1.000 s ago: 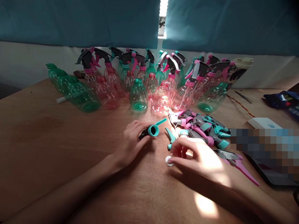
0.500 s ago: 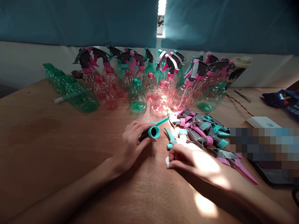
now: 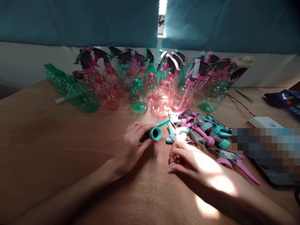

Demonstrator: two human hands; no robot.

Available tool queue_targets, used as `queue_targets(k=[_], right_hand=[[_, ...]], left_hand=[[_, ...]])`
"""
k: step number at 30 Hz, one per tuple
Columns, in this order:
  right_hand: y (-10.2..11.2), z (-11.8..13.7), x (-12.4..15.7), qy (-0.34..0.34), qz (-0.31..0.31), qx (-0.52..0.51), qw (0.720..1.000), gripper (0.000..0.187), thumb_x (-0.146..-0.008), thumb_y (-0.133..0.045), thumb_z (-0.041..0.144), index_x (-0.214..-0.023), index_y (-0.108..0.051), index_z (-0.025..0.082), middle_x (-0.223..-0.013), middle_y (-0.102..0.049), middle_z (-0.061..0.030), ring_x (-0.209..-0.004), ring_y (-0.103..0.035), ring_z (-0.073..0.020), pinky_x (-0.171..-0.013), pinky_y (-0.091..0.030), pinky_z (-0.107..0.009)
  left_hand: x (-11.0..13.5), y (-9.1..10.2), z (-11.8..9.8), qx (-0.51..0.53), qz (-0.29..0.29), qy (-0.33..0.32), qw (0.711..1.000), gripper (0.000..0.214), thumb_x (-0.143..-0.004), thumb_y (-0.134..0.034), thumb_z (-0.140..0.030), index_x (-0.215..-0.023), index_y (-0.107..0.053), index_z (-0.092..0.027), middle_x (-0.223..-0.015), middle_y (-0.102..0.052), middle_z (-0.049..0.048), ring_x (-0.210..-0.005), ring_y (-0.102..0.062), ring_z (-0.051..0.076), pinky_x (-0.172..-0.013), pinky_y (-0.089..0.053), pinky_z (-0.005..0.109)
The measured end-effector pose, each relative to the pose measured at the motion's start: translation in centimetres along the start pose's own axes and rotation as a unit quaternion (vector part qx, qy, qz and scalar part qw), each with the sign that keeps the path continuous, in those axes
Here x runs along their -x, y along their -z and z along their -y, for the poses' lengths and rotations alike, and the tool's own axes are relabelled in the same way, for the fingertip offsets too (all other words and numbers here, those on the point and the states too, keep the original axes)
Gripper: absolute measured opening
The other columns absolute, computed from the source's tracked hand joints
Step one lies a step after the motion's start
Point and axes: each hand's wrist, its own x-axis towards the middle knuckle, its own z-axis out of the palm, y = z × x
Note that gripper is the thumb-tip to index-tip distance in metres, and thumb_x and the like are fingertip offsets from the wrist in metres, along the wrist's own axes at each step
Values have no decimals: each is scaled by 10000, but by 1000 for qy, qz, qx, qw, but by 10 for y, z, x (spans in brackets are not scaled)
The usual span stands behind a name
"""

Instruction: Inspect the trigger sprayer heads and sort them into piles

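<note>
My left hand [image 3: 132, 145] is closed around a spray trigger head [image 3: 152, 132] with a black body, a teal screw collar and a teal lever, held just above the wooden table [image 3: 47, 143]. My right hand [image 3: 189, 157] rests on the table with its fingers curled over a small white disc [image 3: 170, 167], only partly visible under the fingertips. A teal and white trigger head [image 3: 177, 136] lies just beyond the right hand. Behind it sits a pile of loose trigger heads [image 3: 203, 129] in pink, grey and teal.
Several pink and green plastic bottles [image 3: 138, 97] stand in rows at the back, some with sprayers fitted. Green bottles [image 3: 70, 90] lie at the left. A white box [image 3: 263, 122] and a dark blue pouch [image 3: 282, 100] sit at the right. Teal curtains [image 3: 82, 22] hang behind.
My right hand has drawn back towards me and curled over the white disc, which now shows less. The left hand has shifted slightly right with the trigger head.
</note>
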Motion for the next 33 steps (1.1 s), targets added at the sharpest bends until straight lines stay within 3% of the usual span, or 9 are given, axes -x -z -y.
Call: queue_targets(k=[4,9,12,18,24,29,33], right_hand=[[3,12,-2,4,-43,-10,999,101,-890,-589,262,-800,-575,217,-788,-582,19,-687,-524,-136,-591,-389,-247],[7,7,-4,7,-35,0,999,76,-806,-697,292,-794,-642,241,-773,-602,31,-653,-537,-131,-548,-376,-244],[11,0,-1,-25,-33,-14,999,78,-833,-663,314,-834,-639,240,-757,-601,19,-636,-543,-137,-525,-385,-244],[5,-4,0,-48,-35,19,998,147,-821,-673,348,-876,-599,233,-796,-611,13,-717,-544,-170,-611,-398,-277],[1,1,-6,-70,22,20,997,120,-831,-658,308,-825,-591,209,-831,-611,10,-765,-545,-166,-672,-398,-281],[6,7,-5,-61,3,-89,994,107,-858,-626,253,-758,-615,219,-713,-606,34,-674,-554,-138,-592,-422,-246],[9,17,-4,-48,-108,-256,959,81,-852,-650,273,-793,-682,227,-715,-665,5,-633,-635,-141,-565,-506,-238]], left_hand=[[1,-1,1,-2,-9,-1,1000,209,-898,-580,-195,-1106,-604,-188,-1011,-664,53,-956,-572,219,-855,-450,351],[2,-3,4,-5,-21,-13,1000,222,-900,-585,-203,-1121,-600,-198,-1006,-662,53,-943,-569,219,-846,-448,358],[1,-2,3,-10,-11,-9,1000,237,-886,-608,-183,-1122,-599,-198,-1009,-660,51,-944,-568,218,-848,-446,357],[1,-2,2,-14,-12,-8,1000,242,-881,-620,-180,-1122,-598,-186,-1010,-659,52,-945,-564,220,-837,-437,357],[3,-3,0,0,-1,-10,1000,236,-886,-593,-139,-1116,-600,-194,-1010,-649,41,-956,-558,207,-852,-437,336],[8,-7,0,29,3,-11,1000,253,-883,-597,-139,-1128,-595,-202,-1024,-648,34,-959,-566,199,-863,-443,322],[11,-10,-5,65,13,-4,998,280,-870,-610,-109,-1131,-589,-207,-1015,-651,25,-946,-569,187,-844,-451,306]])
